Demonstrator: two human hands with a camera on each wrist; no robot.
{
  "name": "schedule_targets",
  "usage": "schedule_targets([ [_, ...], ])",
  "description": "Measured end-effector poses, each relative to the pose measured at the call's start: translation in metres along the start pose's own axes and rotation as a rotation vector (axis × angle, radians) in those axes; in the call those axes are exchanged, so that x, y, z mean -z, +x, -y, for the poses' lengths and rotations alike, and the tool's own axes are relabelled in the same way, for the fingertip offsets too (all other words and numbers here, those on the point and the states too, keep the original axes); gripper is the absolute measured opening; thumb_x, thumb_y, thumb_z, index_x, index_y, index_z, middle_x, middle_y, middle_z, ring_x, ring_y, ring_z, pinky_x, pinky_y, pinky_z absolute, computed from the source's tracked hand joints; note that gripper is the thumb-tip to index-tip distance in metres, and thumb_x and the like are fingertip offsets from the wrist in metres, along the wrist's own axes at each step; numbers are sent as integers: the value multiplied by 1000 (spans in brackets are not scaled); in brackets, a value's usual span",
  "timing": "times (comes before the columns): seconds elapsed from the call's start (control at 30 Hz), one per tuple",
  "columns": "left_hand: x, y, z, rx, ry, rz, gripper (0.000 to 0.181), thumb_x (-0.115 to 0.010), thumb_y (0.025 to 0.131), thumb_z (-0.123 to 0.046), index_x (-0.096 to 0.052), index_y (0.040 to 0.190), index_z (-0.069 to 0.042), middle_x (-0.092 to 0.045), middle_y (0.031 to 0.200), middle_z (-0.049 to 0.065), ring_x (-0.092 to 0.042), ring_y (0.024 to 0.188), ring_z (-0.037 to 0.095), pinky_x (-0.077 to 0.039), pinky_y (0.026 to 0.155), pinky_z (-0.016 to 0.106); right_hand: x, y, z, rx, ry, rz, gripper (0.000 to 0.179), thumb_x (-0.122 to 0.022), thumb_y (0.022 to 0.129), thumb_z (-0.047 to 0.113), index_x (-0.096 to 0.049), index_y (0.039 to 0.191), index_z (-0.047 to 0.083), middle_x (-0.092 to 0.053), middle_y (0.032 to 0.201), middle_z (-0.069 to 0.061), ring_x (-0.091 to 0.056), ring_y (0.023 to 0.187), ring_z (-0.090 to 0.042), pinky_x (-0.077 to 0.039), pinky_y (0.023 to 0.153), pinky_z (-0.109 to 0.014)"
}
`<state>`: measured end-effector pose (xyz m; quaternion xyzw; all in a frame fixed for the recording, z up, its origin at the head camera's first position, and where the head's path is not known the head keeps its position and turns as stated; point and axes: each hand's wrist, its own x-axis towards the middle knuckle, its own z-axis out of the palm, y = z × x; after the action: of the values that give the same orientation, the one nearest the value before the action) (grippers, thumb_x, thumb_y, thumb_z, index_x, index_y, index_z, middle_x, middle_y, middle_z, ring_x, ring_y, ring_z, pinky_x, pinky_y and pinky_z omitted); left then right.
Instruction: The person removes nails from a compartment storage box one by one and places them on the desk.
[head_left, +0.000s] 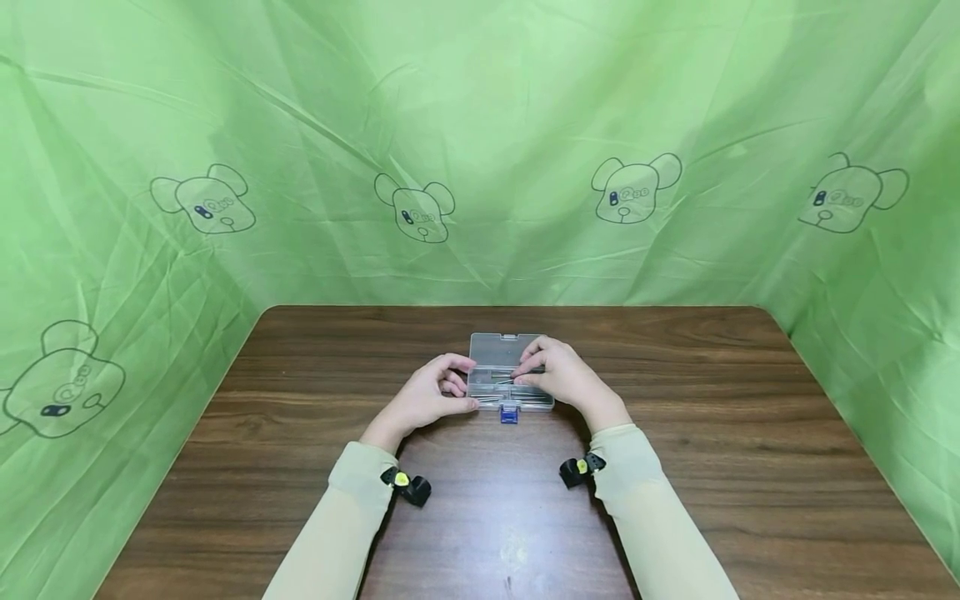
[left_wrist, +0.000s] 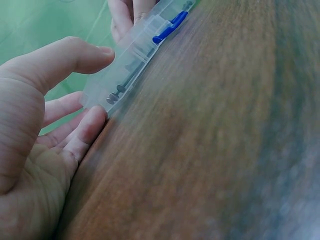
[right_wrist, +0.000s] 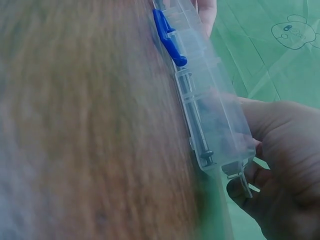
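A clear plastic compartment box with a blue latch lies on the table, its lid raised at the back. Long metal nails lie in its front compartments; their flat heads show through the wall in the left wrist view. My left hand holds the box's left end, thumb at the front corner and fingers along the side. Over the right part of the back row, my right hand has thumb and fingers bent together, pinching a thin nail at the fingertips. Its fingertips are partly hidden.
The box stands on a brown wood-grain table. A green cloth with bear-head drawings encloses the back and both sides. Black wrist straps sit at both sleeve cuffs.
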<state>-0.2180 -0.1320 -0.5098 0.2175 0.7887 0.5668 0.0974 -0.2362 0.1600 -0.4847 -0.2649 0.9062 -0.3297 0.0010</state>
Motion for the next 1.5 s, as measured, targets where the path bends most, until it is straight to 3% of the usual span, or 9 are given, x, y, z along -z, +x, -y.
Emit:
schedule_targets([
  [0.4, 0, 2, 2, 10, 2, -1, 64, -95, 83, -5, -65, 139, 1, -68, 123, 20, -70, 97, 25, -61, 89, 27, 1, 1, 4, -17, -32, 7, 7, -89, 92, 18, -89, 98, 13, -69, 110, -3, -66, 107, -26, -54, 100, -49],
  [0.63, 0, 2, -2, 11, 3, -2, 65, -95, 83, -6, -65, 139, 2, -68, 122, 21, -70, 98, 30, -61, 89, 28, 4, 2, 7, -36, -57, 19, 8, -91, 90, 17, -90, 97, 14, -70, 110, -4, -67, 106, -27, -55, 100, -49],
  [0.8, -1, 1, 1, 6, 5, -10, 64, -95, 83, -6, -65, 139, 3, -68, 121, 22, -70, 98, 32, -61, 88, 28, 2, 2, 6, 12, -95, 34, 4, -86, 95, 17, -88, 96, 13, -68, 109, -2, -64, 108, -28, -52, 101, -49],
  [1.13, 0, 1, 3, 12, 13, -5, 64, -94, 84, -7, -64, 140, 2, -69, 118, 17, -69, 95, 21, -60, 86, 24, 5, 1, 9, 66, -164, 62, 7, -82, 99, 19, -82, 94, 14, -68, 112, -3, -62, 114, -31, -50, 107, -51],
  [1.5, 0, 1, 2, 0, 26, 2, 64, -95, 83, -8, -65, 139, 0, -69, 120, 17, -70, 95, 21, -61, 87, 26, 8, 3, 9, 90, -176, 39, 7, -92, 89, 20, -89, 93, 14, -72, 104, 0, -67, 104, -26, -54, 99, -48],
])
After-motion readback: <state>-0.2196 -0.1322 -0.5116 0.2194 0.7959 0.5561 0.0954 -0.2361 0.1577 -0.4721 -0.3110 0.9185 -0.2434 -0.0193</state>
